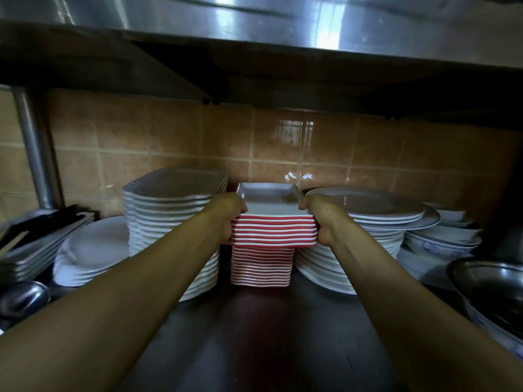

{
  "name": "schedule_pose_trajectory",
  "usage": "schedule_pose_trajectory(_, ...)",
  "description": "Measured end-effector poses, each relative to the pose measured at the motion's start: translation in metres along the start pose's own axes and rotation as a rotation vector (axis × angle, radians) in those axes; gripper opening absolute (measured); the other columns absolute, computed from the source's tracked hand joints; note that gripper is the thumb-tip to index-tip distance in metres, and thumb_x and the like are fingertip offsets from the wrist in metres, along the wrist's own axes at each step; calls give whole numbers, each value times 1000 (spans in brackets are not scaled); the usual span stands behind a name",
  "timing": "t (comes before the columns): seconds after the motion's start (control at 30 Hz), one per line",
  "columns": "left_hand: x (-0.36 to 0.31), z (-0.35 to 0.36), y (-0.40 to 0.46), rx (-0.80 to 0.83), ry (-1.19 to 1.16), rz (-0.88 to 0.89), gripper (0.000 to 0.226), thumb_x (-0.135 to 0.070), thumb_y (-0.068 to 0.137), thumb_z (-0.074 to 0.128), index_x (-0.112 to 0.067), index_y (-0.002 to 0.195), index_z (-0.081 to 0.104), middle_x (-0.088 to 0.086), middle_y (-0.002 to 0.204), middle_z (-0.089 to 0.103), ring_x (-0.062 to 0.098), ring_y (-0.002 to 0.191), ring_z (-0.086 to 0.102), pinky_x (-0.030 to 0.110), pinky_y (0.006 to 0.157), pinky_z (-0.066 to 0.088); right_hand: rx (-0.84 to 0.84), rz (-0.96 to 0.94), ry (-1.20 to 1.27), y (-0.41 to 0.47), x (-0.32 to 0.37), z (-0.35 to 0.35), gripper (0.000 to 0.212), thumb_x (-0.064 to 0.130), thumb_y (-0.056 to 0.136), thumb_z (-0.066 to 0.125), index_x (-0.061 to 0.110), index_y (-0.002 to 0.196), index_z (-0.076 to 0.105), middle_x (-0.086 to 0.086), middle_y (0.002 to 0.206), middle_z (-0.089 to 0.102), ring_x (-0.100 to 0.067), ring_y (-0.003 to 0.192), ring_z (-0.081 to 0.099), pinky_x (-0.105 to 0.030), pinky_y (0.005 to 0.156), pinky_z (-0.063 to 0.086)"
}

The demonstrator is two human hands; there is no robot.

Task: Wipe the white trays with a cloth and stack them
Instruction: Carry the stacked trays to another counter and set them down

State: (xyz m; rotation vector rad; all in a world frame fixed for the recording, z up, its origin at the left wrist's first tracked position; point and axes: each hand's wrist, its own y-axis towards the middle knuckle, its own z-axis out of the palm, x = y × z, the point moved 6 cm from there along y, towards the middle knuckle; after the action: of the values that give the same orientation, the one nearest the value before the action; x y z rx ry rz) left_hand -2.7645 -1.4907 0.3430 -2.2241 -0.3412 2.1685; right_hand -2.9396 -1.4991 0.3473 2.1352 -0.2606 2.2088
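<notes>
Just beside the left hand (229,219), on its outer side, a tall stack of white plates (172,222) is seen. Farther out to that side, a low stack of round white plates (90,253) is set, and beyond it a pile of flat grey metal trays (42,244) is found. A rounded metal vessel (22,298) is placed nearer than these. Just beside the right hand (319,219), a stack of round plates (376,222) is seen; farther out, blue-patterned bowls (441,241) are piled, and a steel bowl (486,281) is set nearer. Behind both hands a brown tiled wall (283,142) is shown, and a steel shelf (254,46) is mounted above.
</notes>
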Motion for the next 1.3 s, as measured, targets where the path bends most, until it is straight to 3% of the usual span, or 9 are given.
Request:
schedule_pose_trajectory(0.3, -5, 3, 8, 19, 57, -73, 27, -3, 90, 43, -7, 63, 46, 4, 48, 49, 18, 44, 49, 24, 42, 45, 223, 23, 173, -11, -9, 1, 21, 24, 95, 49, 9, 104, 60, -5, 76, 63, -18, 64, 61, -27, 55, 50)
schedule_pose_trajectory(0.4, -6, 3, 9, 32, 36, -93, 23, -3, 90, 44, -7, 67, 47, 5, 62, 47, 19, 54, 48, 30, 53, 43, 286, -138, 152, -21, -7, -3, 15, 22, 89, 62, 26, 101, 54, 13, 66, 69, -7, 60, 68, -21, 47, 51)
schedule_pose_trajectory(0.5, -3, 2, 7, 73, -34, -99, 19, -10, 92, 47, -8, 74, 52, 4, 63, 53, 18, 56, 52, 30, 53, 45, 322, -360, -159, -25, -8, -3, 71, -2, 73, 75, 34, 124, 42, 26, 86, 62, 6, 73, 66, -9, 54, 50)
schedule_pose_trajectory(0.57, 1, 4, 3, 133, -71, -33, 15, -21, 92, 53, -9, 86, 60, 4, 68, 62, 17, 62, 58, 28, 57, 48, 260, -422, -317, -26, -10, -3, 82, -6, 67, 77, 23, 135, 41, 17, 99, 58, 3, 79, 62, -8, 60, 50)
schedule_pose_trajectory(0.6, 3, 3, 2, 152, -71, 40, 19, -25, 90, 58, -10, 102, 60, 5, 79, 67, 17, 70, 62, 30, 63, 52, 227, -440, -335, -26, -10, -5, 81, -6, 67, 78, 19, 135, 42, 12, 99, 58, 2, 79, 61, -8, 61, 50)
schedule_pose_trajectory(0.67, 6, -4, -3, 165, -10, 241, 68, -22, 79, 73, -20, 136, 36, 3, 111, 64, 19, 95, 64, 40, 81, 55, 193, -488, -320, -26, -9, -8, 73, -6, 67, 78, 15, 130, 46, 7, 95, 59, 3, 73, 62, -8, 59, 48)
schedule_pose_trajectory(0.73, 5, -6, -13, 170, 188, 463, 103, -9, 66, 83, -24, 144, 19, -1, 122, 56, 20, 108, 60, 42, 90, 52, 188, -533, -308, -26, -9, -10, 66, -5, 66, 79, 14, 123, 50, 7, 93, 58, 10, 68, 61, -6, 56, 46)
schedule_pose_trajectory(0.93, -3, -7, -12, 25, 578, 663, 69, -13, 62, 87, -14, 120, 49, 2, 105, 64, 19, 95, 63, 37, 86, 52, 142, -594, -367, -16, -8, -13, 62, 4, 64, 83, 21, 114, 52, 7, 98, 61, -3, 81, 61, -9, 66, 50)
schedule_pose_trajectory(1.3, -4, -3, 31, -141, 746, 729, 63, -26, 65, 84, -16, 119, 54, 2, 109, 67, 21, 99, 63, 22, 78, 41, 94, -613, -445, 30, -10, 0, 82, 9, 66, 83, 14, 138, 42, -2, 119, 60, -16, 101, 61, -29, 90, 50)
